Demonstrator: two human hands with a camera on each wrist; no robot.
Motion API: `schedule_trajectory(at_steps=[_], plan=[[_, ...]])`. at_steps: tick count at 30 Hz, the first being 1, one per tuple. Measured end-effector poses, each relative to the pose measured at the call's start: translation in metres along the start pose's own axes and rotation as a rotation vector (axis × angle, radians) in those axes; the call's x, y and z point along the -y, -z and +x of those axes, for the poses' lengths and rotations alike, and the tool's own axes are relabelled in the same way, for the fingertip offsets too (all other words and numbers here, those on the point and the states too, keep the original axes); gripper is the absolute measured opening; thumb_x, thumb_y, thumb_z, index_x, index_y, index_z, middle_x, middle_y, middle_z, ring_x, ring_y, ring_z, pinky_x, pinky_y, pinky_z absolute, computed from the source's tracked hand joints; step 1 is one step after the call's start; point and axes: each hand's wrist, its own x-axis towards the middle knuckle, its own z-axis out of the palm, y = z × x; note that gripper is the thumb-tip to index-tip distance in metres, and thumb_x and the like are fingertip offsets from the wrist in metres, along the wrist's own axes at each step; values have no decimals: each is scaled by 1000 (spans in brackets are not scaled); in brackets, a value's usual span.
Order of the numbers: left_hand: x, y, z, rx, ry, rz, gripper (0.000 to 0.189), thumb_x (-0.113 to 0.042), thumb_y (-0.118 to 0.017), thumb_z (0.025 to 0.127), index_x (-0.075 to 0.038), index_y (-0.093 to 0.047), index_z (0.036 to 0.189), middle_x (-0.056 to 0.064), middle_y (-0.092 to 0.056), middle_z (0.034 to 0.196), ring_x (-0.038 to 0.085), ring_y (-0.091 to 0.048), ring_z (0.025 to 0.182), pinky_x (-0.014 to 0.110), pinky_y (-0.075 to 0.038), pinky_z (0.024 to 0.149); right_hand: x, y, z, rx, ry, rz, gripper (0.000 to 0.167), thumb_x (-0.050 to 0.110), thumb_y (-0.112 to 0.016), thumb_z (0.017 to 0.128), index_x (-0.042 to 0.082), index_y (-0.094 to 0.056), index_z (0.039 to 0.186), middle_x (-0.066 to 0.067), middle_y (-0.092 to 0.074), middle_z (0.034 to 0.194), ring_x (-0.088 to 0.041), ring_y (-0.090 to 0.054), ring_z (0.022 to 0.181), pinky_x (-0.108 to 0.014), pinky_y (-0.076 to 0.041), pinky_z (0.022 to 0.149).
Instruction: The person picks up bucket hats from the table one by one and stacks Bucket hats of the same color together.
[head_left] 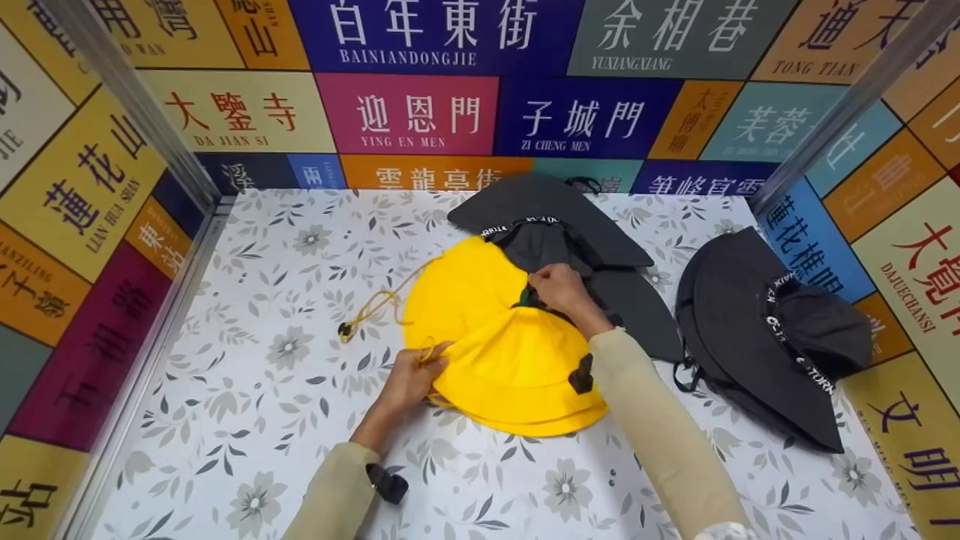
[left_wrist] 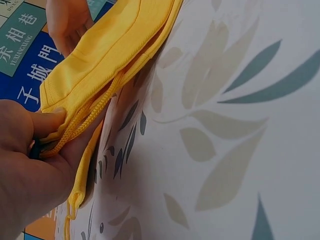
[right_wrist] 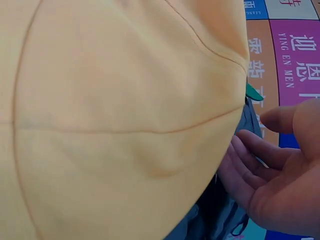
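Note:
A yellow cloth hat (head_left: 525,352) with a wide floppy brim lies in the middle of the table. My left hand (head_left: 409,382) pinches its near-left edge; in the left wrist view the thumb (left_wrist: 50,120) presses on the yellow cloth beside a braided yellow cord (left_wrist: 95,115). At the hat's far side is my right hand (head_left: 562,289), by a small green leaf-shaped piece (right_wrist: 254,93). The right wrist view shows its fingers (right_wrist: 260,147) loosely bent, thumb apart, gripping nothing. Another stretch of cord (head_left: 382,296) with a dark toggle (head_left: 345,330) trails left.
Dark grey wide-brimmed hats with white-lettered bands lie behind the yellow hat (head_left: 562,202) and on the right (head_left: 720,330). Panels with printed place names (head_left: 405,112) wall in the flower-patterned table (head_left: 255,420) at the back and both sides.

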Motion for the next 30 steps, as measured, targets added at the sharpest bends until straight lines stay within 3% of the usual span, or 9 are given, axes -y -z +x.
schedule_trajectory(at_steps=[5, 8, 11, 17, 21, 24, 27, 30], plan=[[-2, 1, -1, 2, 69, 4, 24, -4, -62, 96, 0, -73, 116, 12, -71, 103, 10, -58, 75, 16, -44, 65, 3, -12, 10, 10, 0, -8, 35, 25, -50, 104, 16, -55, 70, 4, -38, 58, -14, -41, 53, -27, -39, 55], [-2, 2, -1, 7, 92, 1, 26, -6, -62, 96, -3, -72, 120, 9, -69, 99, 11, -58, 76, 17, -44, 66, 6, -18, 16, 1, -48, -22, 42, 23, -52, 102, 16, -46, 61, 5, -32, 53, -12, -34, 46, -27, -33, 49], [-1, 2, -1, 11, 86, 4, 26, -7, -62, 97, -4, -72, 121, 10, -69, 98, 12, -58, 75, 17, -44, 65, 9, -22, 20, -16, -107, -30, 39, 21, -53, 100, 14, -43, 63, 3, -30, 55, -14, -35, 46, -27, -34, 49], [1, 2, -2, 14, 29, 6, 27, -6, -62, 97, -1, -71, 122, 15, -72, 106, 12, -60, 77, 15, -45, 68, 12, -30, 24, -64, -158, 29, 23, 19, -63, 95, 11, -53, 76, 2, -36, 66, -16, -48, 63, -27, -41, 62], [2, 3, -3, 8, 24, 12, 27, -7, -62, 97, -2, -71, 122, 15, -72, 105, 11, -60, 76, 15, -45, 68, 12, -34, 25, -103, -135, 54, 34, 15, -67, 92, 14, -47, 64, 4, -33, 58, -14, -43, 54, -25, -40, 57], [4, 3, -3, 11, -5, 35, 28, -6, -62, 96, -2, -71, 122, 16, -73, 109, 13, -62, 83, 15, -47, 74, 13, -34, 24, -129, -101, 51, 44, 12, -64, 91, 16, -39, 56, 5, -27, 51, -13, -31, 44, -25, -32, 48], [5, 2, -3, 15, -37, 61, 28, -6, -62, 96, -2, -71, 123, 15, -72, 120, 16, -63, 97, 15, -48, 87, 16, -33, 21, -153, -57, 29, 43, 11, -59, 92, 16, -37, 56, 5, -24, 51, -12, -25, 43, -26, -25, 45], [7, 2, -3, 6, -41, 79, 28, -7, -63, 96, -5, -72, 122, 13, -72, 122, 17, -62, 103, 17, -47, 92, 23, -33, 18, -162, -1, -2, 35, 13, -56, 92, 16, -40, 62, 4, -29, 56, -14, -30, 48, -25, -27, 48]])
